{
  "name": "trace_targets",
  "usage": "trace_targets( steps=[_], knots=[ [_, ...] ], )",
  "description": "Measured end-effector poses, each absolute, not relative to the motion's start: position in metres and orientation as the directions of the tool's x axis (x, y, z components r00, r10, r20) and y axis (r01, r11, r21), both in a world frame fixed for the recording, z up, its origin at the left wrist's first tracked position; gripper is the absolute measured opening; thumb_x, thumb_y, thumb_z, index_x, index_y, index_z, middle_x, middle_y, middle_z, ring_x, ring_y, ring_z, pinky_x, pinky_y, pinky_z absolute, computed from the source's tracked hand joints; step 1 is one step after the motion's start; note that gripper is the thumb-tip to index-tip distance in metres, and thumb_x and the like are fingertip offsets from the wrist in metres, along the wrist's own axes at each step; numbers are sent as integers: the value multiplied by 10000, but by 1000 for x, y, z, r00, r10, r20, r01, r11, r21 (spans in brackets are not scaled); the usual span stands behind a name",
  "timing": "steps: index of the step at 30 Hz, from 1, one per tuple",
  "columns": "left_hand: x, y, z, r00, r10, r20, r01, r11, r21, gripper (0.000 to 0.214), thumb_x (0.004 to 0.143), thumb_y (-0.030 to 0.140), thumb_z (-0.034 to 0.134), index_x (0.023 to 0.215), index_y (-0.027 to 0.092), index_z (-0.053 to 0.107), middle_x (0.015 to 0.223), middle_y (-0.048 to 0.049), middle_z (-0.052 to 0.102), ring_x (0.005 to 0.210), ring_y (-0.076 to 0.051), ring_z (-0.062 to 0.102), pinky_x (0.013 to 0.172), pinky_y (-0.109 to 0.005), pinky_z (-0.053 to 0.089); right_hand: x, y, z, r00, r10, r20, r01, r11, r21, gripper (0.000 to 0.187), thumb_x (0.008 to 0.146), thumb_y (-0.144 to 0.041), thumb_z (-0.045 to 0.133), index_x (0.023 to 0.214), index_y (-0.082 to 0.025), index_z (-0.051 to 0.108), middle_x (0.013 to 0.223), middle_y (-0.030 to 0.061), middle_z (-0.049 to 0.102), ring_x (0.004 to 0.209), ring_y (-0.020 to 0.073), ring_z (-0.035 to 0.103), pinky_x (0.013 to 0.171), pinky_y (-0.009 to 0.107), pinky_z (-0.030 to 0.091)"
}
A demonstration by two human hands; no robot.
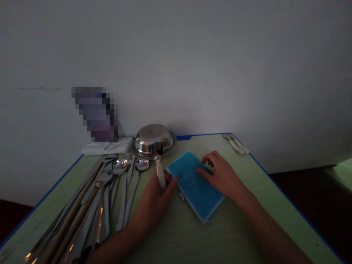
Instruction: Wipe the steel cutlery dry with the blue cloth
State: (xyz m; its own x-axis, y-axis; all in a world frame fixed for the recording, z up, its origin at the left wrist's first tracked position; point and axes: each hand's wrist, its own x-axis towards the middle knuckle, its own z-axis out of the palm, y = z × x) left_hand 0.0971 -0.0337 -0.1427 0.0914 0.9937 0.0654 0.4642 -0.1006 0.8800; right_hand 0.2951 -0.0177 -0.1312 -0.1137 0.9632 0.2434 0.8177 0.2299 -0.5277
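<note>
In the head view my left hand is closed around the white handle of a fork. The fork stands upright, its dark metal tines pointing up in front of an overturned steel bowl. Below and to the right of the fork lies a folded blue cloth with a pale edge and a small tag. Over the cloth's right side hovers my right hand, its thumb apart from its loosely bent fingers and nothing between them. Whether its fingertips touch the cloth I cannot tell.
Several spoons and other long metal utensils spread along the left of the table. Two white-handled utensils lie at the far right corner. At the back left, a blurred-out upright object stands by a white folded item, against the wall.
</note>
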Motion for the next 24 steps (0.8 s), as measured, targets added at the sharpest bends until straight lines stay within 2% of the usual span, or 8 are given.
trace_targets(
  steps=[4,7,10,13,16,20,22,24],
  knots=[
    [97,-33,-144,99,990,101,415,-134,900,123,773,300,476,811,189,439,754,11,516,697,-150,509,649,-263,421,274,-34,-127,-383,910,160,797,413,-441,312,732,-491,521,796,-186,522,805,34,550,781,173,491,711,313,383],
    [97,-32,-146,128,986,108,376,-149,915,147,764,264,474,887,186,453,870,-14,547,812,-166,531,738,-281,424,263,-42,-131,-486,866,118,782,491,-385,308,698,-456,562,829,-180,526,828,44,566,817,193,490,740,335,371],
    [97,-33,-147,167,981,99,374,-156,914,184,763,238,478,937,183,458,966,-35,552,914,-177,524,817,-303,403,264,-41,-132,-505,857,105,781,505,-368,159,722,-316,545,798,-177,528,808,36,574,811,177,490,744,314,362],
    [96,-35,-148,180,978,110,374,-171,912,225,771,232,475,990,186,453,1004,-41,547,940,-185,518,837,-319,391,272,-38,-126,-483,870,100,780,479,-402,101,736,-281,530,757,-182,534,755,18,573,748,149,489,687,277,361],
    [95,-35,-150,182,977,111,370,-173,913,287,781,238,472,1062,196,431,1007,-39,533,945,-192,510,832,-321,392,278,-37,-120,-466,876,124,777,472,-415,97,727,-278,553,743,-183,543,717,6,566,709,133,481,683,272,352],
    [95,-34,-151,191,976,106,350,-169,922,309,794,246,465,1094,201,407,1023,-37,510,976,-186,486,864,-313,372,277,-39,-120,-548,831,100,727,532,-434,126,710,-298,591,767,-190,556,751,0,587,762,140,502,744,294,348],
    [95,-34,-151,187,976,113,350,-173,920,300,792,241,468,1083,203,408,1030,-35,505,979,-182,482,868,-306,367,276,-39,-122,-546,832,95,721,525,-453,182,749,-369,551,783,-191,561,777,11,592,782,149,510,744,297,361],
    [95,-34,-150,185,976,113,359,-175,917,267,787,233,472,1048,201,422,1028,-34,506,960,-177,488,850,-295,375,278,-36,-123,-450,881,143,761,463,-455,242,813,-402,454,816,-185,560,817,35,586,803,156,512,749,299,377]
  ],
)
